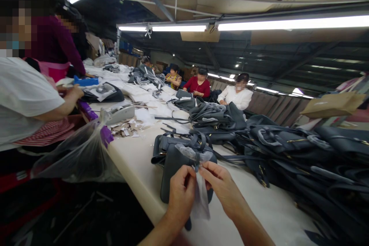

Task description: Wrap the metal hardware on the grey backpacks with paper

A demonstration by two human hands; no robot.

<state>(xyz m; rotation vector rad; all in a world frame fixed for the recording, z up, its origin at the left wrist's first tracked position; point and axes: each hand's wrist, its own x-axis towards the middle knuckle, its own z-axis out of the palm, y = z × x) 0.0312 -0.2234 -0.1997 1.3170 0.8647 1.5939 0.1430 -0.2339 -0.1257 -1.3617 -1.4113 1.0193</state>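
Observation:
A dark grey bag (170, 173) lies on the pale table near its front edge, its strap looped at the top. Translucent wrapping (193, 153) covers part of the handle. My left hand (182, 188) is closed in a pinch at the left of a white, thin sheet (201, 200) that hangs down over the bag. From the right, my right hand (220, 184) pinches at the sheet's upper end, beside a small dark strap tip. The fingertips of both hands are close together, and the sheet lies between them.
A large pile of dark bags (282, 142) fills the right side of the table (129, 165). Cardboard scraps (127, 127) and a clear plastic bag (83, 157) are at the left. A person in a white shirt (25, 92) works at the left edge; several people sit beyond.

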